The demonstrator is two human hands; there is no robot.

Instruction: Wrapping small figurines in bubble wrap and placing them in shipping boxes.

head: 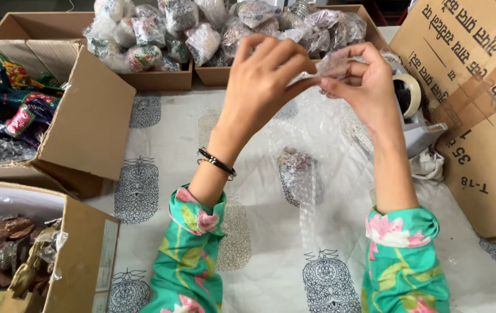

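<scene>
- Holding a clear bubble wrap sheet up by its top edge: left hand and right hand both pinched shut on it, fingertips nearly meeting, so the rest hangs down to the cloth.
- Small patterned item sits low in the wrap, over the printed tablecloth, blurred by the plastic; kind unclear.
- Tape dispenser just beside right hand, within reach.
- Wrapped bundles fill the far boxes.
- Left cartons cut off by frame; contents only partly visible.

Five cardboard boxes – two hands, one tape dispenser, one bracelet.
</scene>
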